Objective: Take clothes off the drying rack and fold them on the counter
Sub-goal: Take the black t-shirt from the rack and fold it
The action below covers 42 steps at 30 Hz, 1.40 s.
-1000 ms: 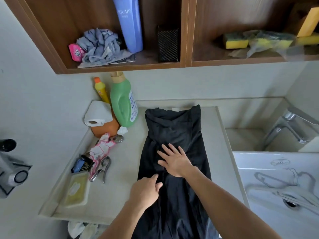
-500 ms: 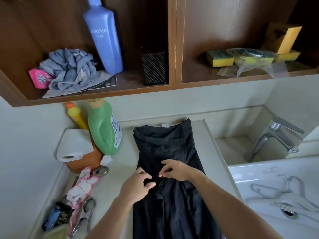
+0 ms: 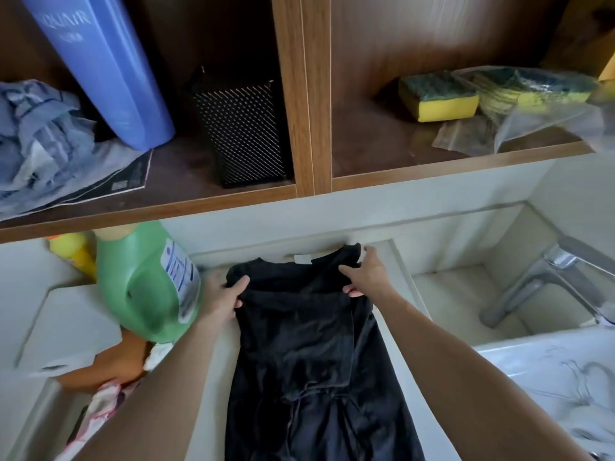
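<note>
Counter [image 3: 216, 424], black garment [image 3: 299, 344] gripped, left hand [image 3: 221, 297], right hand [image 3: 366, 277]

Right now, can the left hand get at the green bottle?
Probably yes. The green bottle stands right beside the left hand, on its left, with nothing between them. But that hand grips the top corner of the black garment, so it would have to let go first.

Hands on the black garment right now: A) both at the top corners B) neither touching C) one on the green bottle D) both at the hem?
A: the left hand and right hand each grip a top corner of the black garment.
</note>
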Motion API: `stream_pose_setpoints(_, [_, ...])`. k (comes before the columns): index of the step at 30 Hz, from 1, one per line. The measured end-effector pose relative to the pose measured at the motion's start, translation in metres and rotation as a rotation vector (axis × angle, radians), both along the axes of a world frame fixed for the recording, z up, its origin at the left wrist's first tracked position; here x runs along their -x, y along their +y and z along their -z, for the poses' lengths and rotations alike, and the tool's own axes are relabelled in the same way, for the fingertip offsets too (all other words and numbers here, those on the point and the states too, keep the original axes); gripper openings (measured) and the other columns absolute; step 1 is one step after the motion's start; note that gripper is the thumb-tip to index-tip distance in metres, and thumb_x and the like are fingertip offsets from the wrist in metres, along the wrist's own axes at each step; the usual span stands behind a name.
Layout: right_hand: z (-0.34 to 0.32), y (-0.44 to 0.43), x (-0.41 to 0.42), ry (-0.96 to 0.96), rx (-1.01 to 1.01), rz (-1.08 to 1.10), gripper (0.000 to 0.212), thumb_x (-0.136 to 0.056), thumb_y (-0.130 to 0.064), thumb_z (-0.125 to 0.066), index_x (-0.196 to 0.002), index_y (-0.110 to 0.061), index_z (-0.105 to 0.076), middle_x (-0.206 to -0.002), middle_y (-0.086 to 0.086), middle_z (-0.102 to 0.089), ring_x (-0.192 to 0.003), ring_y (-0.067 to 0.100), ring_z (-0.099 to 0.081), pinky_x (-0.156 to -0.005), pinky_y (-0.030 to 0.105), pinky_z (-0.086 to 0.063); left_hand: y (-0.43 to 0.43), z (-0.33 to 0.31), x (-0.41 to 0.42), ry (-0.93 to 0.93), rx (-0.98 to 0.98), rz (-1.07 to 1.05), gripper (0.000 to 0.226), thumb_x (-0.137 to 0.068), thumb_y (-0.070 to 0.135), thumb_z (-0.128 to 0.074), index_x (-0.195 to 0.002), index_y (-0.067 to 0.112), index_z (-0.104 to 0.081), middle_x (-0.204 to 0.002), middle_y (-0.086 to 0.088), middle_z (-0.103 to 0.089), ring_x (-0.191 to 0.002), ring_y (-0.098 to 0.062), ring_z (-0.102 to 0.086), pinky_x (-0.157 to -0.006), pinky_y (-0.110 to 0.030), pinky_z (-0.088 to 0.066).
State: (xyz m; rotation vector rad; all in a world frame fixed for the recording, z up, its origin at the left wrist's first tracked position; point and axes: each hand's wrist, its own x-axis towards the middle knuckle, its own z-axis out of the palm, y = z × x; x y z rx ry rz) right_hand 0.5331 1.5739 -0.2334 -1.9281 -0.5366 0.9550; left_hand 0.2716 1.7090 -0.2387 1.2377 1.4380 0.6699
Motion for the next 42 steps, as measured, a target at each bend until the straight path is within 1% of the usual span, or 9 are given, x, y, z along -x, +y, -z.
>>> stream_pose_setpoints(2, [0.005,0.004,-0.005,0.031,0.026,0.026,0.042,-0.091,-0.014,-0.065,-0.129,-0.006,-0.048,-0.077,0.011,-0.063,-0.053,0.019,-0.064,-0.055,0.035,-0.061,0.011,-0.003,-0.003,-0.073,0.131,-0.036,0.055,-0.085,0.024,-0.08,-0.13,0.02,-0.05,-0.088,-0.002,-0.062,-0.046,-0.011,-0.042,-0.037,-0.017,-0.026])
stream_pose_setpoints(5, [0.006,0.002,-0.007,0.09,-0.032,0.021,0.02,-0.094,-0.005,-0.058,-0.113,-0.004,-0.063,-0.09,0.012,-0.065,-0.052,0.017,-0.065,-0.059,0.039,-0.062,0.016,-0.003,-0.002,-0.05,0.203,0.042,0.029,-0.083,0.02,-0.08,-0.097,0.014,-0.055,-0.066,0.0,-0.044,-0.04,-0.008,-0.027,-0.036,-0.018,-0.021])
stream_pose_setpoints(11, [-0.031,-0.02,-0.01,0.181,-0.275,-0.025,0.051,-0.088,0.02,-0.033,-0.122,-0.008,-0.058,-0.111,0.015,-0.069,-0.08,0.029,-0.075,-0.068,0.031,-0.061,-0.005,-0.044,0.012,-0.06,0.035,0.089,0.006,-0.091,0.016,-0.07,-0.095,0.014,-0.066,-0.076,-0.002,-0.059,-0.045,-0.012,-0.043,-0.042,-0.019,-0.029])
stream_pose_setpoints(17, [-0.059,-0.07,-0.002,0.337,-0.428,-0.062,0.027,-0.096,-0.006,-0.039,-0.101,-0.011,-0.065,-0.1,0.013,-0.067,-0.093,0.034,-0.071,-0.094,0.046,-0.054,-0.047,-0.078,0.051,0.011,-0.24,0.149,0.022,-0.093,0.0,-0.062,-0.106,0.017,-0.066,-0.09,-0.005,-0.063,-0.052,-0.019,-0.049,-0.043,-0.021,-0.043])
stream_pose_setpoints(21, [-0.065,-0.102,0.01,0.267,-0.337,0.012,0.05,-0.1,-0.052,-0.047,-0.077,-0.011,-0.063,-0.077,0.006,-0.062,-0.076,0.024,-0.06,-0.076,0.04,-0.053,-0.085,-0.089,0.079,-0.058,-0.264,0.224,0.043,-0.086,-0.011,-0.063,-0.117,0.019,-0.065,-0.106,0.007,-0.065,-0.082,-0.02,-0.066,-0.077,-0.031,-0.055])
stream_pose_setpoints(26, [-0.048,-0.136,0.034,0.001,-0.222,-0.012,0.026,-0.082,-0.026,-0.08,-0.07,-0.008,-0.065,-0.063,0.005,-0.056,-0.058,0.023,-0.048,-0.044,0.028,-0.036,-0.113,-0.065,0.109,-0.211,-0.066,0.187,0.015,-0.095,0.024,-0.066,-0.105,0.015,-0.072,-0.115,-0.009,-0.071,-0.108,-0.022,-0.067,-0.1,-0.039,-0.051])
stream_pose_setpoints(35, [-0.007,-0.19,0.065,-0.335,0.2,-0.162,0.031,-0.078,-0.006,-0.077,-0.105,-0.016,-0.067,-0.101,0.007,-0.064,-0.077,0.015,-0.057,-0.05,0.012,-0.038,-0.154,-0.002,0.129,0.288,0.061,0.303,0.057,-0.076,-0.015,-0.069,-0.128,0.006,-0.059,-0.091,-0.009,-0.057,-0.084,-0.024,-0.06,-0.081,-0.041,-0.055])
stream_pose_setpoints(38, [0.0,-0.192,0.061,-0.426,0.27,-0.207,0.024,-0.08,-0.01,-0.075,-0.101,-0.016,-0.066,-0.103,0.006,-0.067,-0.08,0.016,-0.059,-0.05,0.011,-0.037,-0.155,0.005,0.129,0.378,0.058,0.387,0.055,-0.078,-0.001,-0.072,-0.127,0.015,-0.056,-0.1,-0.006,-0.057,-0.087,-0.023,-0.062,-0.073,-0.034,-0.055])
stream_pose_setpoints(42, [-0.001,-0.185,0.058,-0.549,0.305,-0.239,0.028,-0.082,-0.029,-0.076,-0.102,-0.021,-0.058,-0.1,0.001,-0.062,-0.085,0.018,-0.06,-0.071,0.028,-0.05,-0.149,0.001,0.124,0.651,-0.086,0.381,0.041,-0.08,0.053,-0.072,-0.111,0.03,-0.061,-0.108,0.007,-0.063,-0.104,-0.018,-0.062,-0.093,-0.035,-0.049])
